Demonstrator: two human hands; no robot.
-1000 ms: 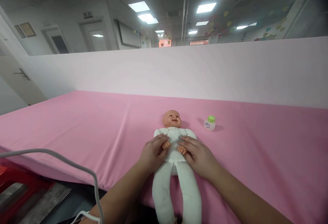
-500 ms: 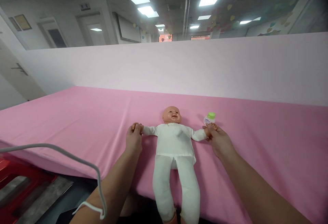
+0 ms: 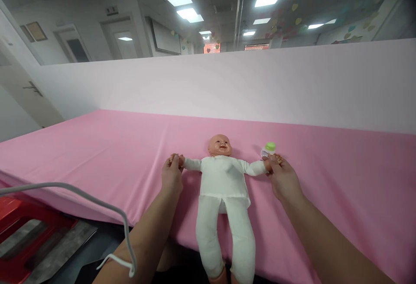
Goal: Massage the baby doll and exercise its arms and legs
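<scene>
A baby doll in a white top and white leggings lies on its back on the pink sheet, its head toward the wall and its feet over the near edge. Both its arms are stretched out sideways. My left hand is closed round the doll's hand on the left of the view. On the other side my right hand grips the doll's other hand, whose small fingers show above my thumb. Just behind my right hand stands a small clear bottle with a green cap, its lower part hidden.
A white wall with glass above it runs behind the sheet. A grey cable loops across the lower left, over my left forearm. Below the sheet's edge at lower left is a red plastic stool. A door handle shows at far left.
The whole view has shifted slightly. My right hand and the doll's arm in it have moved a little outward to the right. Both hands keep their hold.
</scene>
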